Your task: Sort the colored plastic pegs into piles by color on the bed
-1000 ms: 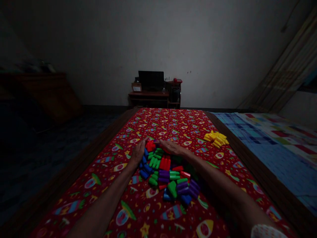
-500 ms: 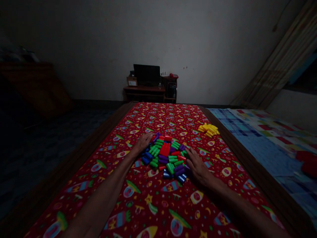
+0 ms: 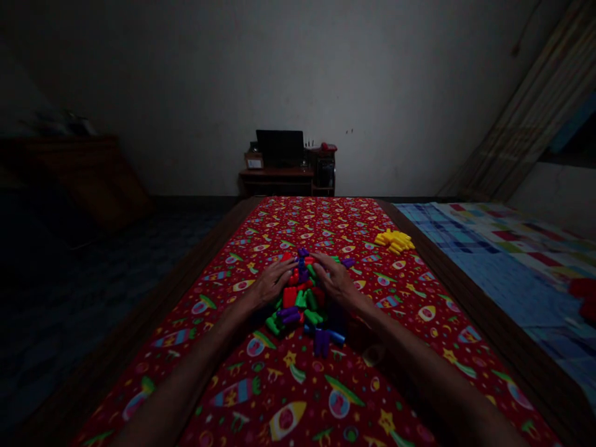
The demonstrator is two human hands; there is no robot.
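A heap of small plastic pieces in red, green, purple and blue lies on a red patterned cloth (image 3: pixel 284 366). Among them are a purple piece (image 3: pixel 289 315), a green piece (image 3: pixel 273 325) and a red piece (image 3: pixel 289 297); each looks like short tubes joined side by side. My left hand (image 3: pixel 274 279) rests over the heap's left side, fingers stretched out. Over the right side lies my right hand (image 3: pixel 338 279), its fingers also extended. Both palms hide part of the heap. Neither hand is closed round a piece.
A separate pile of yellow pieces (image 3: pixel 395 241) sits near the cloth's right edge. Beyond the far end stands a low desk (image 3: pixel 277 180) with a dark monitor (image 3: pixel 280 148). To the right lies a blue checked sheet (image 3: pixel 447 267); a wooden cabinet (image 3: pixel 79 180) is at left.
My hands have come closer together, the right one moving left and over the heap. The pieces between them have shifted inward and been jumbled. The yellow pile stays put.
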